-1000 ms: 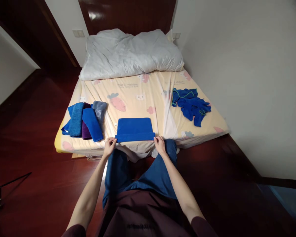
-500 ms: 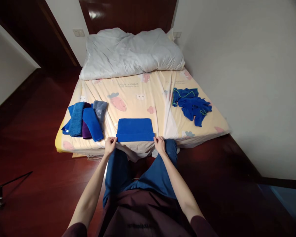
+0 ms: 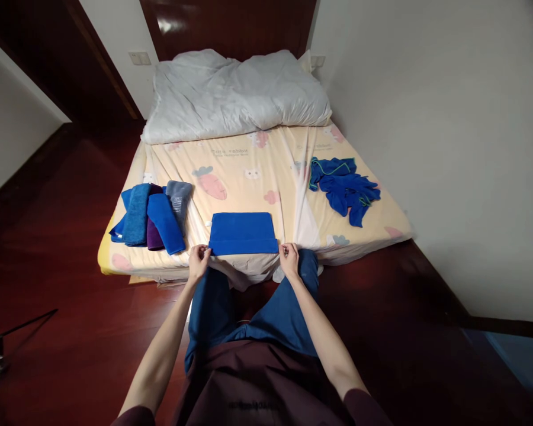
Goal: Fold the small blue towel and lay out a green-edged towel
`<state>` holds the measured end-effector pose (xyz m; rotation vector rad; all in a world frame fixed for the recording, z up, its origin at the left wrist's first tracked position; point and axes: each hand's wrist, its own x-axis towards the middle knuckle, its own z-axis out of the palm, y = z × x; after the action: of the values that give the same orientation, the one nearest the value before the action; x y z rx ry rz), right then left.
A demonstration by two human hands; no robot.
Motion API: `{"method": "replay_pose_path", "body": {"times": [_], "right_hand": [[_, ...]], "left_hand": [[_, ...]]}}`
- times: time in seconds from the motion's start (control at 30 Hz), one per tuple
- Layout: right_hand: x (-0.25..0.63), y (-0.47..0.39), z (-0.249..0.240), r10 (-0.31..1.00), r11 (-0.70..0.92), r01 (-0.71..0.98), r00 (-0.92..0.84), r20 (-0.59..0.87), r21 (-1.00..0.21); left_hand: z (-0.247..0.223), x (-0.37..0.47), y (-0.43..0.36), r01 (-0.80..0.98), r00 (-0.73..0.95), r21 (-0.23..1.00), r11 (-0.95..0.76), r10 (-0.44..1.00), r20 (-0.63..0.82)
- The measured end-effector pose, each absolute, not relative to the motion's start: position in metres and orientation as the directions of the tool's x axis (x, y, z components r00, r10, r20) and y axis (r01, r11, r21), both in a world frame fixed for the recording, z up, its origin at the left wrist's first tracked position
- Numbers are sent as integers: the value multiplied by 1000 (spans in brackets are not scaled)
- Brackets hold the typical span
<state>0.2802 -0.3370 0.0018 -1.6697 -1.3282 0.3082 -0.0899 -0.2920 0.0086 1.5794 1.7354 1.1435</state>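
- The blue towel is plain royal blue, folded into a flat, wide rectangle.
- It lies at the near edge of the bed, about midway along that edge, its long side parallel to it.
- Its near long edge is doubled over into a thicker band.
- Each near corner is pinched: the left one by the left hand, the right one by the right hand.

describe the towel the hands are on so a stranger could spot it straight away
On the bed, look at the near edge in the middle, where the left hand and right hand pinch its two front corners. The blue towel is one flat, neat rectangle, unlike the rolled towels to its left and the crumpled blue cloths to its right.
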Motion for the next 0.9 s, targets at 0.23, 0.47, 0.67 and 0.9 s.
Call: {"method": "replay_pose_path", "body": {"times": [0.23,0.47,0.67,0.9], "right_hand": [[276,-342,15,863,171,658,260,434,-734],[273,-345,17,899,243,696,101,427,-676],[274,-342,6,925,254,745,0,380,-617],[275,-340,-1,948,208,777,-11,318,-594]], "left_hand": [[26,-87,-306,639,15,722,-264,943,332],[19,-86,-300,623,200,690,-370,927,317],[7,-83,-291,657,292,661,-363,930,221],[3,-85,-284,701,330,596,-392,919,217]]}}
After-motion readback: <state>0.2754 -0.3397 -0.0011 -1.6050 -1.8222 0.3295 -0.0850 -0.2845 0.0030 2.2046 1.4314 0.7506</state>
